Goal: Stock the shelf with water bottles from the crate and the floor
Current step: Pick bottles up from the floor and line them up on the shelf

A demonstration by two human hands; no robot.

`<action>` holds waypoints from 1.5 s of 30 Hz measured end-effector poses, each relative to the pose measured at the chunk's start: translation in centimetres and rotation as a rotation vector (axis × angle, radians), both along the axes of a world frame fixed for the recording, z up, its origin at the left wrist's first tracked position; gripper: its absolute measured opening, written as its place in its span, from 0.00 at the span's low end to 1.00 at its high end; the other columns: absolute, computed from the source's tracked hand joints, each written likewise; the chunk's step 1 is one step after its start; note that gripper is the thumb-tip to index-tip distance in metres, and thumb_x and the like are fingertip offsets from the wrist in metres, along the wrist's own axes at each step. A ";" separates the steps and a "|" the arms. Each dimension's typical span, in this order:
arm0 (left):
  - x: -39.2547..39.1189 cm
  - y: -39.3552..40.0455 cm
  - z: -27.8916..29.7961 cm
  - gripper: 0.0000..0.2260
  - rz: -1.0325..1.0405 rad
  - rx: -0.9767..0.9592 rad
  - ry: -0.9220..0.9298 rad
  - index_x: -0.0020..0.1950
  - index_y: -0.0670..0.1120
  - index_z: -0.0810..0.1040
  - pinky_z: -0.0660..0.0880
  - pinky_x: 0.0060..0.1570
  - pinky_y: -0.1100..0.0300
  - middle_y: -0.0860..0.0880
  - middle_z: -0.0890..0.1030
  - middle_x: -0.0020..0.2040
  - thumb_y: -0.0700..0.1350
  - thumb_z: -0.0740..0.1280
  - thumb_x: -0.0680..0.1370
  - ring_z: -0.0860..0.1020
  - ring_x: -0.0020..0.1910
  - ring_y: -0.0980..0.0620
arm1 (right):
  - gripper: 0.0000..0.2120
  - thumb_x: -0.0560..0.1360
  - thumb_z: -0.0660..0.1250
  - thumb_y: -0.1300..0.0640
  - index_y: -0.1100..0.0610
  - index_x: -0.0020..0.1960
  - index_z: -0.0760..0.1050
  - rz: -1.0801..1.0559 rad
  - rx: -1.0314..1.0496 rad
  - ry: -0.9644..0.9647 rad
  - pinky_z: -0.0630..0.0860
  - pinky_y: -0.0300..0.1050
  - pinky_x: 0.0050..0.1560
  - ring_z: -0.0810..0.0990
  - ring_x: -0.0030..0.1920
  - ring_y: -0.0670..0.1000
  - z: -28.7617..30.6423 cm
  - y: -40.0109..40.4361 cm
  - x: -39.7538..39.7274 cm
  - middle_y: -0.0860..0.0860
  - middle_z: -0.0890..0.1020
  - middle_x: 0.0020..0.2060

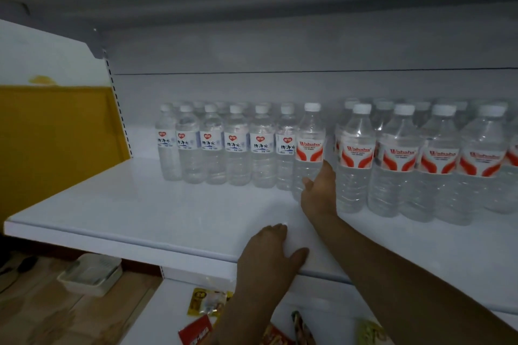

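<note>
A white shelf carries two groups of clear water bottles. Small bottles with heart logos stand in rows on the left, and taller red-and-white labelled bottles stand on the right. Between the groups stands one red-labelled bottle. My right hand grips the lower part of that bottle, thumb on its front and fingers behind it. My left hand rests flat on the shelf's front edge, fingers straight. The crate and floor bottles are out of view.
A lower shelf holds snack packets in yellow and red. A pale plastic basket sits on the wooden floor at lower left. A yellow panel stands left of the shelving. Another shelf hangs overhead.
</note>
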State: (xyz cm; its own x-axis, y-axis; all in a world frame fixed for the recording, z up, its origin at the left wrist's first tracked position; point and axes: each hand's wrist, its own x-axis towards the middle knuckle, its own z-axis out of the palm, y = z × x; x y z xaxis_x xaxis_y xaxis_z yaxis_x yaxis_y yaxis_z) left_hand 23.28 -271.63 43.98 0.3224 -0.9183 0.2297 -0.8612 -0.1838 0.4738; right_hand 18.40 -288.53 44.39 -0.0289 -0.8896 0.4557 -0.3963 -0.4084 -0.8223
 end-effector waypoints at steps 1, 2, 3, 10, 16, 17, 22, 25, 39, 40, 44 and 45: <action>0.0 0.0 -0.1 0.28 -0.007 -0.010 -0.015 0.73 0.49 0.64 0.61 0.66 0.64 0.53 0.70 0.70 0.60 0.62 0.77 0.67 0.68 0.55 | 0.27 0.76 0.65 0.69 0.62 0.72 0.62 -0.007 0.005 -0.002 0.66 0.39 0.61 0.72 0.65 0.56 0.0 0.0 0.1 0.59 0.71 0.65; -0.1 0.0 0.0 0.27 -0.008 -0.020 -0.023 0.73 0.49 0.65 0.62 0.66 0.64 0.53 0.70 0.70 0.60 0.62 0.77 0.67 0.68 0.55 | 0.27 0.76 0.65 0.69 0.62 0.72 0.61 -0.023 0.011 0.002 0.68 0.41 0.62 0.72 0.65 0.57 0.0 0.1 0.3 0.59 0.70 0.66; -0.1 0.0 -0.1 0.27 -0.006 -0.025 -0.027 0.72 0.49 0.65 0.62 0.65 0.64 0.53 0.70 0.69 0.60 0.61 0.77 0.68 0.68 0.55 | 0.27 0.75 0.65 0.68 0.62 0.72 0.62 -0.051 0.013 0.009 0.70 0.44 0.63 0.73 0.64 0.57 0.1 0.3 0.5 0.59 0.70 0.66; -0.1 -0.2 -0.2 0.24 -0.008 -0.022 -0.017 0.68 0.48 0.70 0.65 0.63 0.63 0.51 0.73 0.66 0.59 0.62 0.77 0.70 0.65 0.54 | 0.25 0.76 0.66 0.66 0.64 0.70 0.62 -0.123 0.015 0.042 0.70 0.43 0.61 0.72 0.65 0.58 0.5 0.6 1.0 0.61 0.68 0.66; -0.3 0.3 0.5 0.25 -0.019 0.001 0.035 0.70 0.47 0.67 0.63 0.63 0.64 0.51 0.72 0.68 0.58 0.62 0.77 0.69 0.66 0.54 | 0.26 0.77 0.65 0.66 0.62 0.72 0.60 0.051 0.015 -0.014 0.65 0.37 0.61 0.70 0.67 0.56 0.4 2.5 -0.6 0.58 0.66 0.68; -0.4 0.5 0.8 0.26 -0.017 -0.003 0.075 0.72 0.47 0.66 0.63 0.64 0.65 0.51 0.71 0.69 0.57 0.63 0.77 0.69 0.67 0.54 | 0.26 0.77 0.65 0.66 0.62 0.73 0.60 0.070 0.013 -0.008 0.64 0.36 0.60 0.69 0.67 0.55 0.6 3.3 -1.1 0.58 0.67 0.68; -2.4 1.9 2.7 0.27 -0.011 -0.090 0.254 0.75 0.47 0.62 0.59 0.60 0.75 0.51 0.69 0.72 0.50 0.65 0.78 0.69 0.68 0.55 | 0.25 0.78 0.64 0.64 0.58 0.73 0.62 0.168 0.033 -0.020 0.61 0.34 0.62 0.68 0.69 0.52 1.2 7.2 -5.2 0.55 0.68 0.68; -5.4 2.4 3.2 0.24 -0.067 -0.130 0.269 0.74 0.47 0.64 0.55 0.51 0.80 0.51 0.72 0.70 0.47 0.65 0.79 0.71 0.66 0.56 | 0.25 0.78 0.65 0.63 0.56 0.72 0.62 0.188 0.053 -0.037 0.62 0.36 0.64 0.68 0.70 0.51 1.4 9.1 -9.2 0.53 0.69 0.68; -10.3 2.5 0.6 0.07 -0.051 -0.014 0.009 0.51 0.47 0.75 0.68 0.43 0.64 0.50 0.79 0.52 0.48 0.64 0.78 0.77 0.50 0.52 | 0.28 0.77 0.66 0.65 0.58 0.73 0.60 0.163 0.042 0.006 0.66 0.45 0.69 0.68 0.70 0.54 1.2 8.5 -14.2 0.55 0.66 0.69; -10.1 2.5 0.5 0.05 -0.052 -0.012 -0.011 0.48 0.48 0.74 0.65 0.38 0.65 0.51 0.79 0.49 0.49 0.64 0.77 0.76 0.47 0.53 | 0.28 0.76 0.66 0.65 0.58 0.73 0.60 0.156 0.043 0.003 0.66 0.45 0.69 0.69 0.70 0.55 1.1 7.9 -13.9 0.55 0.67 0.69; -9.8 2.3 0.2 0.06 -0.057 -0.008 -0.021 0.44 0.49 0.71 0.61 0.36 0.64 0.53 0.76 0.44 0.50 0.64 0.76 0.74 0.44 0.54 | 0.28 0.76 0.67 0.65 0.58 0.73 0.61 0.150 0.043 0.002 0.66 0.42 0.66 0.69 0.70 0.55 0.8 6.3 -13.4 0.55 0.68 0.69; -9.7 2.2 0.1 0.06 -0.059 -0.002 -0.012 0.46 0.49 0.73 0.63 0.38 0.63 0.52 0.77 0.46 0.50 0.65 0.77 0.75 0.46 0.53 | 0.27 0.76 0.66 0.65 0.58 0.73 0.61 0.157 0.040 -0.002 0.65 0.42 0.66 0.69 0.70 0.54 1.0 6.1 -13.5 0.55 0.68 0.69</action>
State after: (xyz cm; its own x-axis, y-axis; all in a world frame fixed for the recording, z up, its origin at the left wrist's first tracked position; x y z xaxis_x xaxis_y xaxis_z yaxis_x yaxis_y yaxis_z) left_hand 13.55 -269.41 44.13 0.2649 -0.9352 0.2350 -0.8761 -0.1316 0.4638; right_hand 4.89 -282.38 45.35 0.1114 -0.9007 0.4199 -0.3288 -0.4321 -0.8398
